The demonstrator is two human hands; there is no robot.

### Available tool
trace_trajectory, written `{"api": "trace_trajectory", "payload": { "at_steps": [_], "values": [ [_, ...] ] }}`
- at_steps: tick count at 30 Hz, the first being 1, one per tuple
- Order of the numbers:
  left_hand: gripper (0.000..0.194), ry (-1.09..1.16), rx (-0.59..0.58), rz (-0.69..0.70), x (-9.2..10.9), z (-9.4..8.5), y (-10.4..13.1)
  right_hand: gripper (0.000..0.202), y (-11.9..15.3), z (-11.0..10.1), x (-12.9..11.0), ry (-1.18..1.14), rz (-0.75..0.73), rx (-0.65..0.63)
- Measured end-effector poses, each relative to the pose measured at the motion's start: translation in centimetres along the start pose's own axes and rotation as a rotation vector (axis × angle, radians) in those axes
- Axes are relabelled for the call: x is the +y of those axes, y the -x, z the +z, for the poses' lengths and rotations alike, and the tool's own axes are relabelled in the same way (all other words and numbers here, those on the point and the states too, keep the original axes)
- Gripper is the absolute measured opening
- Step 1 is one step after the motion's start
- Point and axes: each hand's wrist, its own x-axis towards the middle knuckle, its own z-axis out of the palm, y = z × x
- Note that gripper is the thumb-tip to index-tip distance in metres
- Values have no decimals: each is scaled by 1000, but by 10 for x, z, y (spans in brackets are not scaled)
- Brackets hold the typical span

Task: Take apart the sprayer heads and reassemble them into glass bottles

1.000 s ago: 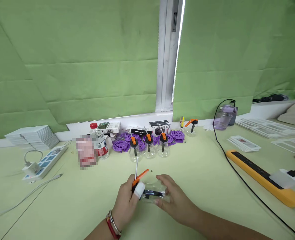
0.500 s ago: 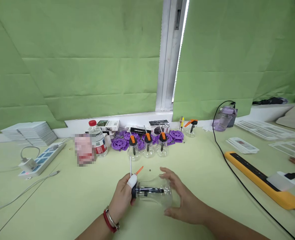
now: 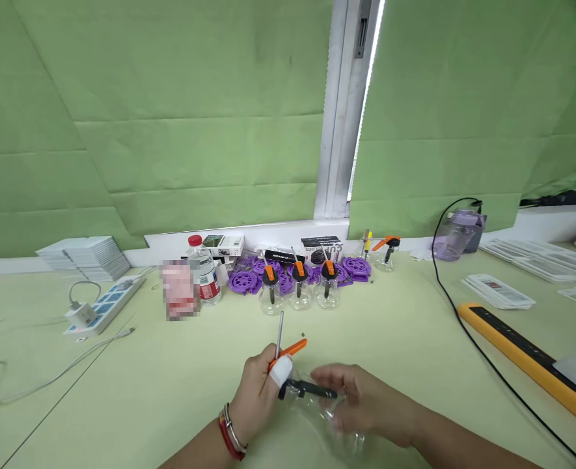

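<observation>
Low over the near table, my left hand point(image 3: 263, 384) is closed around the lid end of a dispenser, with white wrapping on its thumb. An orange lever point(image 3: 295, 347) and a thin metal tube point(image 3: 280, 335) stick up from this grip. To the right, a black tube point(image 3: 317, 389) runs from the lid end. The clear bottle point(image 3: 312, 410) slants down to the right, and my right hand point(image 3: 360, 400), smeared by motion, curls around it. Whether lid and bottle are joined cannot be made out. Behind stand several similar dispensers point(image 3: 300, 293) with black lids and orange levers.
Purple openwork plastic parts point(image 3: 245, 282) lie at the back beside a red-capped water bottle point(image 3: 208, 277). At left are a white power strip point(image 3: 105, 309) and stacked white boxes point(image 3: 80, 257). An orange power strip point(image 3: 517, 352) and black cable point(image 3: 468, 332) lie right.
The view has swung slightly left. The dispenser has come down and tipped, its base lower to the right. My right hand has closed from spread fingers onto the bottle.
</observation>
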Motion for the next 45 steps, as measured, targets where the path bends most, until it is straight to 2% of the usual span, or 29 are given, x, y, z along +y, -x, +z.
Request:
{"api": "trace_trajectory", "payload": {
  "at_steps": [2, 4, 6, 9, 11, 13, 15, 18, 20, 22, 24, 25, 26, 28, 30, 31, 32, 36, 39, 41, 43, 45],
  "values": [
    [38, 14, 24, -70, -2, -3, -3, 71, 3, -3, 2, 261, -121, 50],
    [40, 55, 95, -146, -5, -9, -9, 71, 8, -12, 10, 496, -267, 213],
    [40, 119, 168, -170, -9, -15, -15, 63, 10, -27, 26, 626, -323, 362],
    [39, 217, 218, -183, -14, -21, -21, 53, 9, -55, 54, 623, -221, 649],
    [39, 242, 232, -199, -16, -22, -22, 48, 5, -73, 70, 511, -144, 782],
    [39, 250, 238, -208, -17, -21, -22, 50, 1, -86, 79, 385, -84, 816],
    [39, 249, 243, -215, -18, -20, -22, 55, -2, -95, 83, 355, -27, 826],
    [38, 239, 247, -209, -20, -20, -22, 62, -5, -101, 86, 378, 50, 850],
    [39, 228, 239, -185, -20, -22, -21, 74, -4, -100, 84, 395, 65, 929],
    [39, 217, 214, -158, -17, -23, -20, 85, -1, -95, 76, 480, 13, 1088],
    [40, 211, 163, -153, -13, -23, -18, 81, 1, -81, 59, 644, -123, 1225],
    [41, 214, 121, -162, -11, -22, -18, 70, 2, -72, 47, 721, -228, 1188],
    [42, 221, 69, -180, -8, -21, -17, 56, 1, -60, 35, 773, -321, 1092],
    [46, 242, -47, -235, -5, -19, -15, 40, -7, -36, 12, 802, -391, 816],
    [49, 256, -135, -283, -3, -16, -13, 41, -20, -14, -6, 709, -316, 640],
    [50, 256, -155, -304, -3, -16, -12, 43, -27, -5, -12, 631, -268, 595],
    [51, 255, -162, -319, -2, -16, -12, 48, -35, 1, -16, 546, -223, 564],
    [53, 258, -127, -306, -5, -19, -14, 58, -55, 15, -20, 80, -4, 276],
    [51, 257, 3, -255, -9, -21, -19, 54, -55, 22, -16, -184, 130, 155],
    [50, 241, 71, -241, -11, -23, -21, 46, -52, 26, -11, -213, 165, 91],
    [48, 241, 55, -220, -12, -24, -21, 39, -50, 28, -5, -186, 171, 66],
    [48, 256, -25, -191, -11, -26, -21, 35, -49, 27, -1, -169, 151, 114]
  ]
}}
